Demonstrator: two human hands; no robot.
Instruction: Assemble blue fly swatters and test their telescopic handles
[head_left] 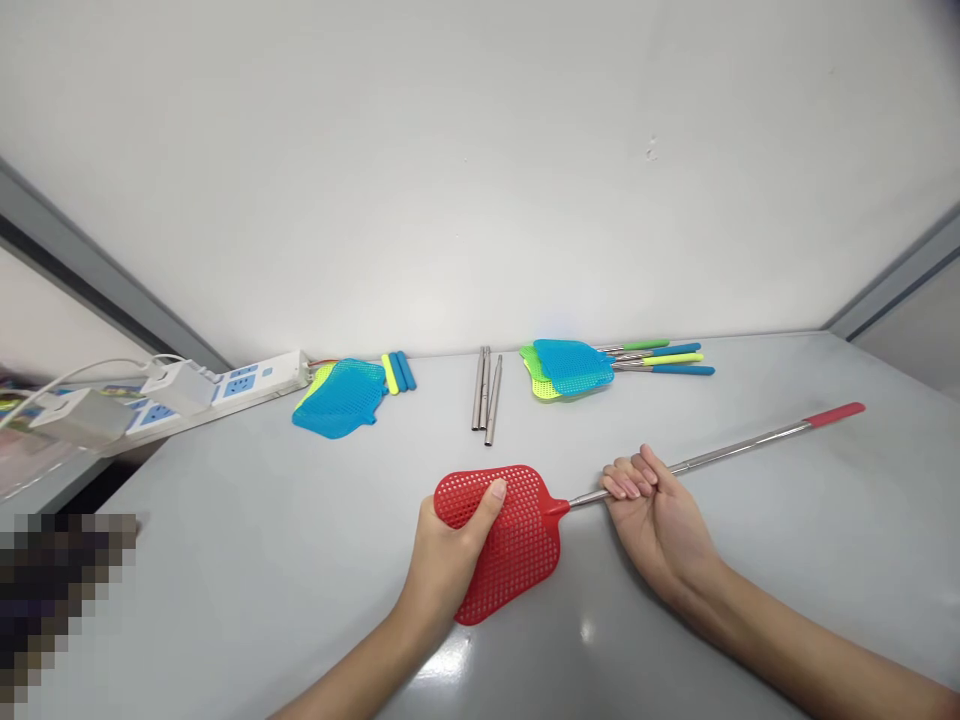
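Note:
A red fly swatter with a metal telescopic rod and a red grip spans both hands above the grey table. My left hand clasps its perforated head, thumb on top and the other fingers hidden behind. My right hand is closed around the rod, palm turned up, a short way right of the head's neck. From there the rod runs out to the upper right and ends in the red grip.
Along the wall lie blue and yellow swatter heads, loose yellow and blue grips, several metal rods, and a pile of assembled swatters. Power strips with plugged-in chargers line the table's left edge.

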